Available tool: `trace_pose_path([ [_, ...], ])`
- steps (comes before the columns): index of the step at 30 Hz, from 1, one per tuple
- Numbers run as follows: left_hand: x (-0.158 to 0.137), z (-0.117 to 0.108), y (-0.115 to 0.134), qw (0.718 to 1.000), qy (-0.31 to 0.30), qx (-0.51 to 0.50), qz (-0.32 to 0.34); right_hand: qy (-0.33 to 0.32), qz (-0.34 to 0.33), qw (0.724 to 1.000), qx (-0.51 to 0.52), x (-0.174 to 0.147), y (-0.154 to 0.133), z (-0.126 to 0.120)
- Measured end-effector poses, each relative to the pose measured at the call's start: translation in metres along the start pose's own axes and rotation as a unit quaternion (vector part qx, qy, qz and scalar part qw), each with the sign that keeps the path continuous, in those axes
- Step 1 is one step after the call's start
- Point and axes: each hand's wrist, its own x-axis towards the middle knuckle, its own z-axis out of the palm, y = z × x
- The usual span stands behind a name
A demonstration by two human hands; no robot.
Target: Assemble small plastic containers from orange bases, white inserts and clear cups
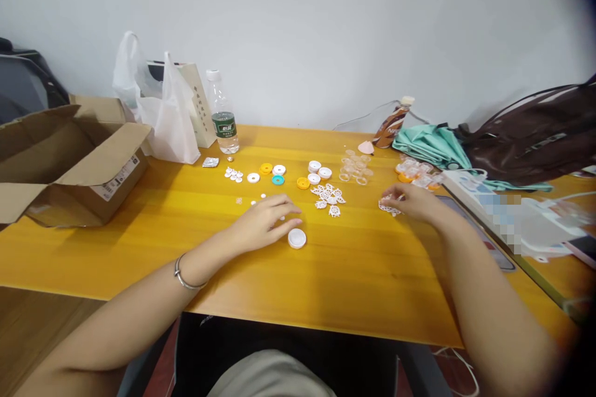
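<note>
My left hand (270,222) hovers low over the table, fingers stretched and apart, holding nothing. Just beside its thumb lies a round white plastic disc (297,237) with a raised rim. Toward the right, my right hand (410,201) is bent down with thumb and fingertips pinched at a white openwork plastic piece (388,206); the fingers partly cover it. A cluster of similar openwork pieces (330,197) is spread between the hands. Behind them are white round caps (314,166), an orange cap (303,183), a blue ring (278,180) and clear rings (356,167).
On the left stand an open cardboard box (107,164), a white plastic bag (170,124) and a water bottle (225,118). To the right are a drink bottle (393,124), a teal cloth (433,146), a dark bag (521,130), a white power strip (470,198) and a phone (500,254).
</note>
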Motion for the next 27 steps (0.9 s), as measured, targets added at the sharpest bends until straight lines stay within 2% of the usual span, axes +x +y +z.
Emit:
trace_pose_path([
  [6, 0.0, -0.001, 0.0, 1.0, -0.004, -0.003, 0.008, -0.056, 0.005, 0.998, 0.004, -0.002, -0.007, 0.007],
  [14, 0.0, 0.0, 0.001, 1.0, -0.011, -0.003, 0.007, -0.043, 0.003, 0.998, 0.054, -0.005, -0.012, 0.001],
  [21, 0.0, -0.001, 0.001, 1.0, -0.014, -0.009, 0.013, -0.068, -0.004, 0.985, 0.158, -0.008, -0.012, 0.002],
  [24, 0.0, 0.0, 0.001, 1.0, -0.008, -0.008, 0.011, -0.072, -0.002, 0.967, 0.245, -0.011, -0.021, 0.0],
  [27, -0.001, 0.001, 0.001, 1.0, 0.007, -0.018, 0.009, -0.101, -0.028, 0.909, 0.403, -0.021, -0.044, 0.003],
])
